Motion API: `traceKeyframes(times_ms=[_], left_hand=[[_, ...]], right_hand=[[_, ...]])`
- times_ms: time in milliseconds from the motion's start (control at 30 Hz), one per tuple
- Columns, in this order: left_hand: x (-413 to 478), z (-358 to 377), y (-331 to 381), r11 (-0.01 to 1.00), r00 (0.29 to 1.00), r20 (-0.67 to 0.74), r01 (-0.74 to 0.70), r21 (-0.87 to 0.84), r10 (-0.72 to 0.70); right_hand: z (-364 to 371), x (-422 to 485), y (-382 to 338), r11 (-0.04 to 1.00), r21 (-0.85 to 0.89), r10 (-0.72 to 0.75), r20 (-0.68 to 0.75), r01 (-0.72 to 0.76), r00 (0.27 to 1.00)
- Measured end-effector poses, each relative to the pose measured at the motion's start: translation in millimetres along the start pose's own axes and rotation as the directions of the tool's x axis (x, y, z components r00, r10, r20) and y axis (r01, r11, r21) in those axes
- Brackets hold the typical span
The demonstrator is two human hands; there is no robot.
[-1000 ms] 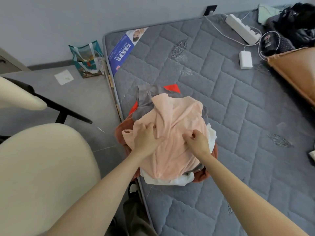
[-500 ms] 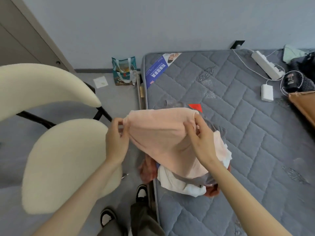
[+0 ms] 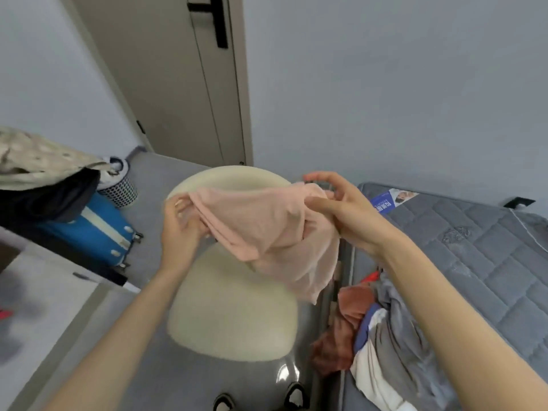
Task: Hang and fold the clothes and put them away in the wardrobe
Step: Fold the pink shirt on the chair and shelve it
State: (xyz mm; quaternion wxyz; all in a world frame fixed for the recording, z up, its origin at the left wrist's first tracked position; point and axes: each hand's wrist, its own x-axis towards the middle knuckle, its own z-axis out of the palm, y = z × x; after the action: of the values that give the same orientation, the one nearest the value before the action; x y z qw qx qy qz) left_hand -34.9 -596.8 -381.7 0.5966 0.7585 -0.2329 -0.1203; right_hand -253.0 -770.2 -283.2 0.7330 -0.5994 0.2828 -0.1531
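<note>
Pink garment (image 3: 267, 229) bunched, creased, hanging between left hand (image 3: 181, 229), right hand (image 3: 347, 209)

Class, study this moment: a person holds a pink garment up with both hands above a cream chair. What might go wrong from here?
1. The right hand seems to pinch the pink garment with few fingers; it may slip and drop.
2. It hangs bunched between that and the left hand, so a fold may come out crooked.
3. The clothes pile sits at the mattress edge, one rust piece hanging over; it might slide off.
</note>
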Motion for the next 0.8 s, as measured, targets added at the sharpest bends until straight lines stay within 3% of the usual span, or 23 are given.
traceKeyframes(times_ms=[100,267,367,533,600,700,800], left_hand=[[1.6,-37.3,13.0,1.0,0.968,0.25,-0.013,-0.028,0.019],[-18.4,-68.3,38.7,0.992,0.91,0.401,-0.123,0.019,0.105],[-16.1,-83.7,44.7,0.988,0.91,0.387,-0.154,-0.023,0.151],[4.7,-113.5,45.6,0.982,0.957,0.274,-0.137,0.128,0.097],[12.5,-123.9,44.6,0.992,0.966,0.251,-0.081,0.1,0.054],[23.1,-140.1,52.8,1.0,0.98,0.199,0.006,0.014,-0.009],[38.5,-152.4,64.7,0.997,0.991,0.122,0.062,-0.038,-0.057]], right_hand=[[58.9,21.0,-21.5,0.987,0.153,-0.039,-0.005,0.039,0.999],[145.6,42.5,-64.0,0.954,0.284,-0.092,-0.007,0.091,0.996],[183.6,47.5,-91.1,0.9,0.424,-0.113,-0.002,0.103,0.994],[220.4,51.5,-112.6,0.769,0.636,-0.093,0.006,0.068,0.996],[221.1,57.2,-107.4,0.818,0.572,-0.085,0.016,0.061,0.996],[213.0,65.6,-86.0,0.99,0.129,-0.06,0.036,0.055,0.998],[208.9,57.9,-61.4,0.976,-0.211,0.099,0.175,-0.061,0.98]])
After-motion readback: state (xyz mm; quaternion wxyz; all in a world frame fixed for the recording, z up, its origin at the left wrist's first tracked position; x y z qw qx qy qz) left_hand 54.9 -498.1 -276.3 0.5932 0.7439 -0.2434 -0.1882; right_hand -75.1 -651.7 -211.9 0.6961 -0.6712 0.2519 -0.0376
